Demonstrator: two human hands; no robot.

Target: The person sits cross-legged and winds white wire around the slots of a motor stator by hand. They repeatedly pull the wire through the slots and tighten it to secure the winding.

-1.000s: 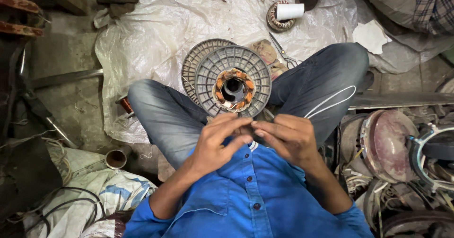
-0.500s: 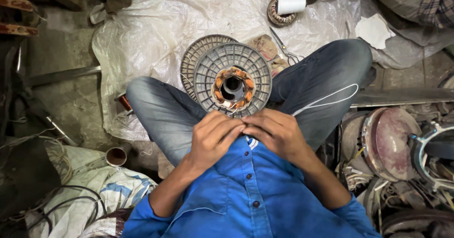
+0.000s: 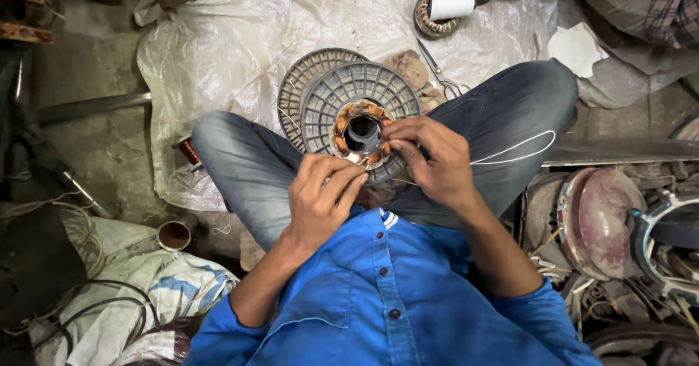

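Person sitting cross-legged on the floor in jeans and a blue shirt, with a round grey ribbed motor housing [image 3: 357,93] resting between the knees. In the middle of it sits the copper winding ring [image 3: 362,129], orange-brown coils around a dark centre hole. A second ribbed grey disc [image 3: 298,82] lies just behind and to the left, partly covered by the first.

The left hand [image 3: 320,202] is on the near edge of the winding, fingers [image 3: 342,184] curled shut and pinched together at the coil's near rim; looks like they're nipping a thin wire, but it's too small to say for sure. The right hand [image 3: 433,162] comes over the right side of the winding, its fingers [image 3: 404,129] bent and closed against the coil's right edge. A thin white thread [image 3: 517,151] loops across the right thigh.

Everything sits on a crumpled clear plastic sheet [image 3: 240,38] spread over the floor. Far side, near the top: a white spool [image 3: 451,6] lying on another small wound coil, and a pair of scissors [image 3: 440,71] just beyond the right knee. To the right there's a pile of rusty reddish motor covers [image 3: 601,220]; near left, a small cup [image 3: 175,235] beside cloth bags and cables.
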